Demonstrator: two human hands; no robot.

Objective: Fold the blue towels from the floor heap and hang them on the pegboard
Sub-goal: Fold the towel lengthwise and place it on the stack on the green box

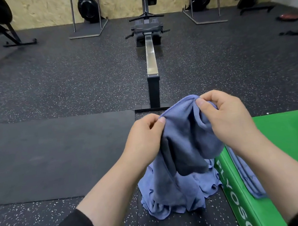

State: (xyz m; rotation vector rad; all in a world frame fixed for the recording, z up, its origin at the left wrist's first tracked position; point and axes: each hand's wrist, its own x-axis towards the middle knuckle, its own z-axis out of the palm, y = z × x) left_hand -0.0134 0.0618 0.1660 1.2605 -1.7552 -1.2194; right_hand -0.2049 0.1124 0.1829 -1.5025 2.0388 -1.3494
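Hands work a blue towel (186, 138) at chest height above the floor heap (180, 191) in a gym, each grip pinching its top edge: the left hand (144, 133) nips one side between thumb and fingers, the right hand (227, 116) the other, with the cloth sagging between them in soft, uneven folds. No fold appears made in it yet; it hangs bunched, its lower end reaching the pile, and whether it has cleared the pile cannot be told. Beneath it, more crumpled blue towels remain on the speckled rubber floor (70, 83). On the green box (281, 133) to the right lie flat blue towels (245, 173), apparently already folded. No pegboard is in view, so hanging seems still ahead. A rowing machine (149, 40) stretches away beyond.
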